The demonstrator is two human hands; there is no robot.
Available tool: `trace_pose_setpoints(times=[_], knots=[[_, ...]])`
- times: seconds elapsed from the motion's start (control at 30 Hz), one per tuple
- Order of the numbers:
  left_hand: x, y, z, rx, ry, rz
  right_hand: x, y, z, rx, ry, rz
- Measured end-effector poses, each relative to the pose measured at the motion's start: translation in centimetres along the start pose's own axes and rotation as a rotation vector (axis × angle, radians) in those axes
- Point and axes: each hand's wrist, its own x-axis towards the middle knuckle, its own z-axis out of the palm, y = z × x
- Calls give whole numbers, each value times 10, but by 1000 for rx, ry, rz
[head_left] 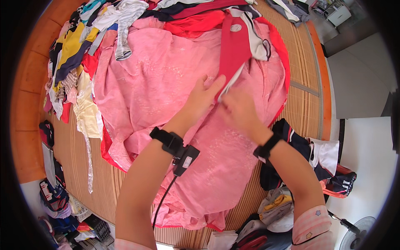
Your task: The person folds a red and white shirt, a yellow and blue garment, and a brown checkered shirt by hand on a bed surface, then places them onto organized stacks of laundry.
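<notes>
Left forearm slants up and inward; right forearm angles in, elbow bent outward. Hands close together, well inside mat's right edge. Left hand: thumb raised, apart from extended fingers. Right hand: motion-blurred, fingers curled inward. Grip unclear, both.

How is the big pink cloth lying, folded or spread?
Spread, though wrinkled: the pink cloth stretches broadly across the striped mat.

Slatted bamboo mat carries spread pink patterned bedcover, red-edged; mixed clothes heap left; navy garments right; grey clothes top right.
</notes>
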Motion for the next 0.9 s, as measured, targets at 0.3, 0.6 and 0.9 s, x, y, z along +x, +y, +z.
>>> trace_pose_setpoints(times=[0.3,0.6,0.9], knots=[[-209,55,-39,632,-51,183,-88,-138,-82,526,-199,-191],[-437,41,-92,729,-299,-36,-84,-153,-45,456,-102,647],[-517,-20,-89,656,-265,-171,-75,-226,23,-62,-340,767]])
